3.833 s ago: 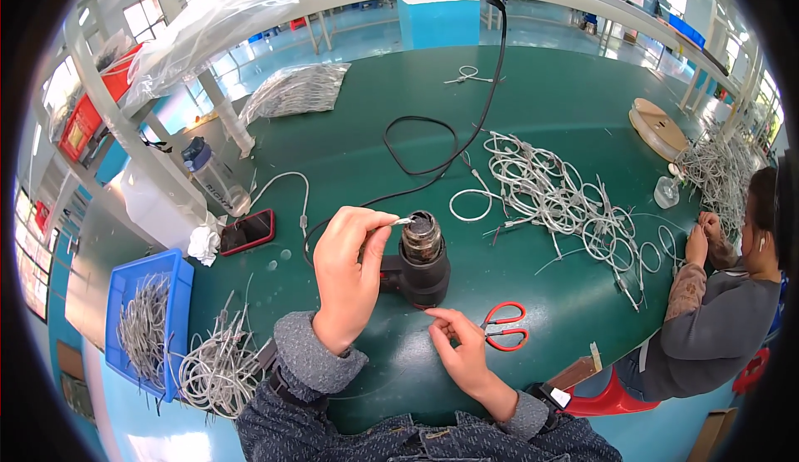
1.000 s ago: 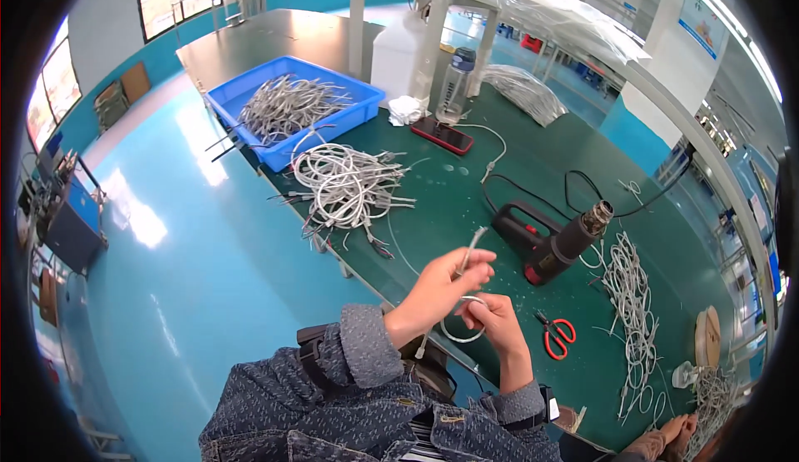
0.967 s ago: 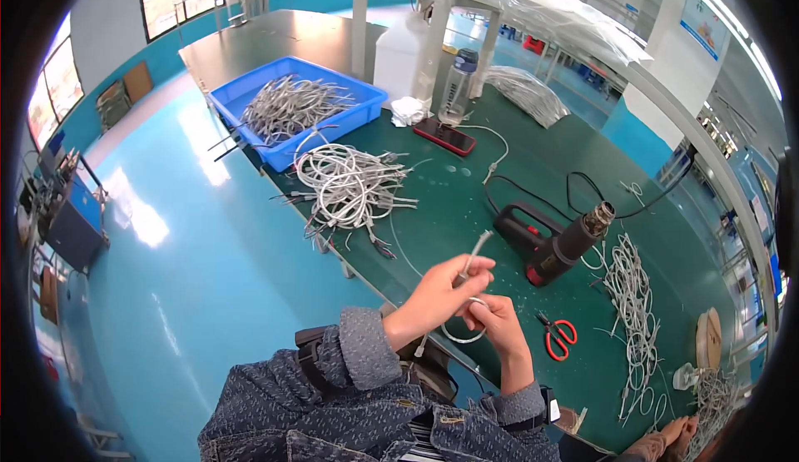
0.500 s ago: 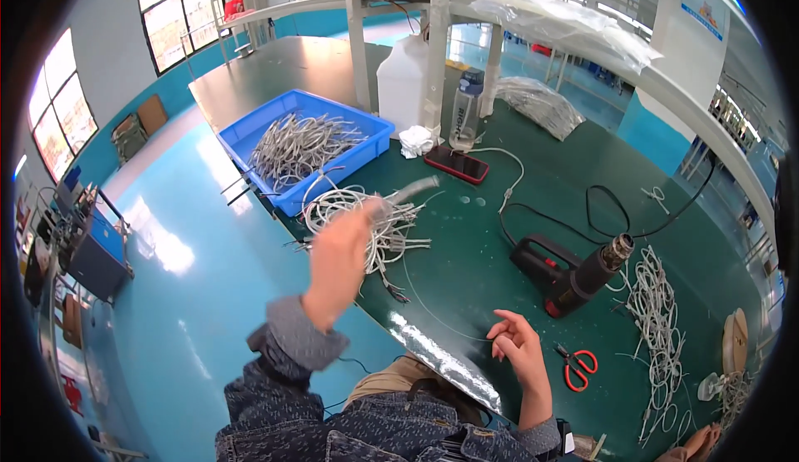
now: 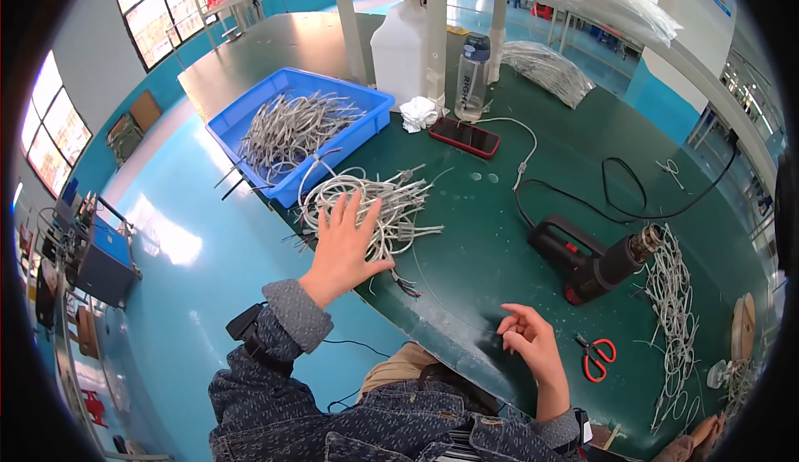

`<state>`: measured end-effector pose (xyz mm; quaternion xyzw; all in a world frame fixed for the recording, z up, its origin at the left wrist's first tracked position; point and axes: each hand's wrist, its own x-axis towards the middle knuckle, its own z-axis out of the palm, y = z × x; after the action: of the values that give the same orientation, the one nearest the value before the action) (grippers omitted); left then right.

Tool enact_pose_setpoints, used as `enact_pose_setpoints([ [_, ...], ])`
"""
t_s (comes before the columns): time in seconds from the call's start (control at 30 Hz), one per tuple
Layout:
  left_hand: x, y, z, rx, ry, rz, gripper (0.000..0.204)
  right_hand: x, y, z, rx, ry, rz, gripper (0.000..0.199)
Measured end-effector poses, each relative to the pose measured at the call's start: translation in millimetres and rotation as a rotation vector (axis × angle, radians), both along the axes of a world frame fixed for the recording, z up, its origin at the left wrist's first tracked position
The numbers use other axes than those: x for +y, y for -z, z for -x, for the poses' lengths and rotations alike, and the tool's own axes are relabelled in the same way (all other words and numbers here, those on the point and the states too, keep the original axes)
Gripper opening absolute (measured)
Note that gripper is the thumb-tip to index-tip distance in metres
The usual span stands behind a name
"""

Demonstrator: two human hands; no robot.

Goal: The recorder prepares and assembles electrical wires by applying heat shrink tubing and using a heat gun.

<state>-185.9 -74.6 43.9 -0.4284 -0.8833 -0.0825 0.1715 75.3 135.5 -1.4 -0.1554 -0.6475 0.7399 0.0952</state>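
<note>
My left hand (image 5: 345, 241) is open, its fingers spread over the near edge of a tangled pile of grey-white cables (image 5: 391, 204) at the table edge. It grips nothing; whether the fingertips touch the cables I cannot tell. Over the table front, my right hand (image 5: 537, 347) has its fingers curled in. A thin pale wire (image 5: 434, 295) runs from the cable pile to its fingertips, which appear closed on the end. Red-handled snips (image 5: 597, 358) lie just right of that hand. Beyond them, a black heat gun (image 5: 591, 258) rests on its side.
A blue tray (image 5: 379, 112) of cut cables stands behind the pile. Further back are a white jug (image 5: 399, 50), a bottle (image 5: 472, 79), crumpled tissue (image 5: 419, 114) and a phone (image 5: 464, 137). More cables (image 5: 672, 320) lie at right, near another person's hand (image 5: 707, 437).
My left hand has let go of a blurred pale strip-like thing and has opened with spread fingers over the pile. My right hand has stayed almost in place. The view has shifted slightly.
</note>
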Motion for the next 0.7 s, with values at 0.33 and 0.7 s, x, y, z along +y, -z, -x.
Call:
enact_pose_setpoints([
  [0.33, -46, -52, 85, -0.318, -0.347, 0.029, 0.054, -56, 17, 139, -0.118, -0.087, 0.334, 0.06],
  [0.7, -66, 30, 143, -1.251, -0.211, -0.534, 0.068, -74, 0, 208, -0.199, -0.009, 0.578, 0.059],
])
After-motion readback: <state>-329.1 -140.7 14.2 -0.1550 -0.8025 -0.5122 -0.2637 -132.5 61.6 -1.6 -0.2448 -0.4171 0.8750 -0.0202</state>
